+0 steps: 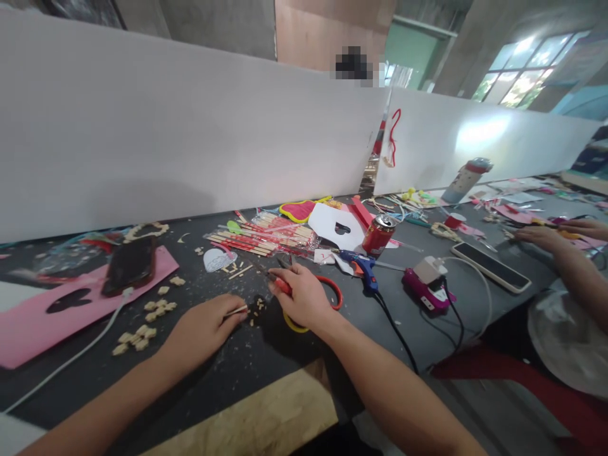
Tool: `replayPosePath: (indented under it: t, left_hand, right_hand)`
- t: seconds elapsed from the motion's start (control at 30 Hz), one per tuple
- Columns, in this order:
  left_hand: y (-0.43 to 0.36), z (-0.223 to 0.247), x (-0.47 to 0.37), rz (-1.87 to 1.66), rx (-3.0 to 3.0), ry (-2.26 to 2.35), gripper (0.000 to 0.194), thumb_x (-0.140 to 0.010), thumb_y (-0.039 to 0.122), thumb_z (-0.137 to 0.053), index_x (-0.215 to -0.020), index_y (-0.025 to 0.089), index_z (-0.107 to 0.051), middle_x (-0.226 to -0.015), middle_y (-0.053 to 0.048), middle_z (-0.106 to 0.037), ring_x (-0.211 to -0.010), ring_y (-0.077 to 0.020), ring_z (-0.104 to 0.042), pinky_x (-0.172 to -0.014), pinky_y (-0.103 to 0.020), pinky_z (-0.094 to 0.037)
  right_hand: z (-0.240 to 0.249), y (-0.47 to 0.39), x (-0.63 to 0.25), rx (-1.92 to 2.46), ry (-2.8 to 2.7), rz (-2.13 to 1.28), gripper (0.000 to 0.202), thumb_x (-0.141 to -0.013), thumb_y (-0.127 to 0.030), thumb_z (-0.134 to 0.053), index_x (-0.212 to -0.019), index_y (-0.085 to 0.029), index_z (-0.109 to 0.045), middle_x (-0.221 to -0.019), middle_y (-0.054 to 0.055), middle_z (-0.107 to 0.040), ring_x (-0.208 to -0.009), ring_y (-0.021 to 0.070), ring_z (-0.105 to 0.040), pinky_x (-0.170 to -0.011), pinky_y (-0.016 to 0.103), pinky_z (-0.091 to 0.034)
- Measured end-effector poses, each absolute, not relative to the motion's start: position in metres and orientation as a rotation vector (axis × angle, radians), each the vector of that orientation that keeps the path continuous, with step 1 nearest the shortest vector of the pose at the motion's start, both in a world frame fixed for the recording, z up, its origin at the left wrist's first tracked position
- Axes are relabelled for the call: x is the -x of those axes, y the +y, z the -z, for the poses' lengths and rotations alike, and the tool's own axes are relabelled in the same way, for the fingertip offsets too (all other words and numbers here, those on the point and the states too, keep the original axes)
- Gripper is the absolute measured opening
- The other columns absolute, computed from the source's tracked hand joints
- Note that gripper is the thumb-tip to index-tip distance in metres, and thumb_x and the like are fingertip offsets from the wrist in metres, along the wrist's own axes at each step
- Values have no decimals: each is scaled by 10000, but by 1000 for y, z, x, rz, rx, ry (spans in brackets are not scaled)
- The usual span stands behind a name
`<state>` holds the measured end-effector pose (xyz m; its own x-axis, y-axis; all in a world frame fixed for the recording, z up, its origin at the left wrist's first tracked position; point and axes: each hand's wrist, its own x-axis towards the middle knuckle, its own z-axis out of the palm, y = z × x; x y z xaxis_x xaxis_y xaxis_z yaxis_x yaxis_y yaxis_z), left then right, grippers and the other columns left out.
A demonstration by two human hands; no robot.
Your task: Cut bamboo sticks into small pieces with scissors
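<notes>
Pinching a thin wooden stick at its end, the left hand rests on the dark table. The right hand grips red-handled pliers, fingers closed around them. Wood bits lie left; a glue gun sits right.

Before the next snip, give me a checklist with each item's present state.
1. Left hand pinches the thin wooden stick: ok.
2. Right hand grips the red-handled scissors: ok.
3. Blades set on the stick: cannot tell, the right hand hides them.
4. Left fingertips apart from the blades: cannot tell.
5. Cut wooden pieces lie aside, left of the hands: ok.
6. Glue gun rests apart from both hands: ok.
</notes>
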<state>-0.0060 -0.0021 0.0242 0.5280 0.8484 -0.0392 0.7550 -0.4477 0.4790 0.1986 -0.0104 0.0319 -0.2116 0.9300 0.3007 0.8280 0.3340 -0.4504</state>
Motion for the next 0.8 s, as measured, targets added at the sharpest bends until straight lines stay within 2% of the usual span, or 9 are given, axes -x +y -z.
replayPosePath:
  t: [0.1,0.2,0.37,0.47,0.53,0.63,0.7,0.8]
  left_hand:
    - [-4,-21,3,-259,-2342,1293,264,-828,350,-338,-849,241,-578,-887,-17,-623,-853,-190,-557,-733,-266,-367]
    - [-5,-20,2,-271,-2342,1271,228,-809,310,-371,-863,246,-583,-910,-12,-622,-871,-190,-555,-743,-269,-368]
    - [-9,-31,8,-426,-2207,1315,218,-788,341,-424,-873,233,-594,-920,-17,-627,-869,-194,-550,-763,-276,-369]
    - [-11,-35,13,-576,-1982,1353,229,-770,370,-465,-874,220,-603,-862,-17,-635,-790,-182,-549,-710,-269,-379]
    - [-10,-31,17,-681,-1766,1331,266,-769,398,-474,-888,205,-611,-800,-19,-627,-663,-146,-518,-618,-252,-370]
    - [-6,-19,20,-881,-1307,1134,333,-767,425,-490,-974,185,-590,-833,-36,-593,-481,-59,-366,-473,-213,-293]
    - [-3,-12,20,-961,-1120,1013,328,-751,408,-531,-971,176,-603,-817,-39,-570,-467,-37,-317,-459,-206,-266]
    - [-3,-8,20,-997,-998,926,291,-742,377,-566,-944,178,-629,-779,-28,-544,-490,-34,-339,-469,-203,-275]
  right_hand:
    - [-32,-9,-199,1602,-2071,-238,277,-800,-425,-468,-978,-222,-532,-834,14,-553,-793,137,-496,-655,234,-339]
    - [-31,-9,-199,1685,-2052,-216,279,-770,-492,-477,-811,-220,-524,-682,-16,-541,-643,122,-482,-531,219,-264]
    - [-37,-11,-201,1742,-1991,-193,370,-764,-567,-420,-675,-216,-491,-563,-29,-492,-518,100,-417,-489,234,-189]
    - [-43,-10,-204,1740,-1916,-229,382,-775,-564,-396,-664,-210,-488,-534,-31,-469,-489,96,-383,-486,235,-198]
    - [-44,-6,-208,1724,-1855,-275,391,-790,-556,-372,-654,-206,-480,-536,-31,-464,-488,95,-374,-489,233,-218]
    - [-42,2,-210,1664,-1805,-391,393,-799,-548,-361,-653,-202,-476,-527,-38,-450,-493,95,-384,-488,225,-268]
    - [-41,5,-210,1610,-1802,-463,393,-804,-539,-355,-650,-199,-478,-561,-26,-480,-526,102,-424,-510,227,-319]
    - [-43,7,-208,1540,-1817,-554,374,-806,-513,-369,-709,-191,-530,-716,23,-574,-644,128,-514,-576,245,-390]
